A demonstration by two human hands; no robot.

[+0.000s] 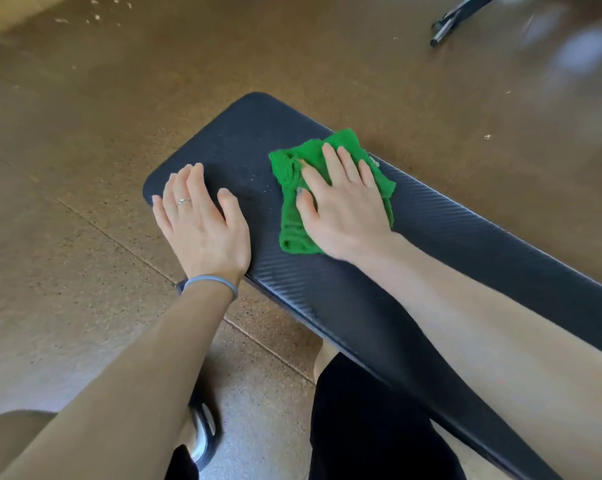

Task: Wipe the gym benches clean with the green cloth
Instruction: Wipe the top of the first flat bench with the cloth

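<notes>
**Flat palm on the cloth, pad end not yet clean**

On the left, the left hand [202, 220] lies flat on the near rounded end of the gym bench [327, 306], fingers straight and relaxed, holding nothing; it rests on the dark pad by the near-left corner, a ring on one finger and a grey band at the wrist. This grip is simply open and serves to brace.

Between the two hands, the pad shows a scatter of pale specks and a dusty, matte patch running toward the far rounded end. Judging by that, this end of the bench is not yet wiped.

To the right, the green cloth [292, 202] lies bunched on the pad toward its far long edge, and the right hand [341, 209] presses down on it with straight, spread fingers. That grip is open too: a flat press, not a pinch.

To do the stroke well, I would keep the palm flat so the whole cloth bears on the pad, and sweep it left toward the specks in overlapping passes, carrying the crumbs off the rounded end, not scattering them. The cloth is crumpled, so spreading it out first would cover more surface. The left hand sits in the path and would need to lift or shift before the cloth reaches it.

Past the bench lies a brown speckled floor [85, 133], with a dark metal frame [448, 22] at the upper right.
</notes>
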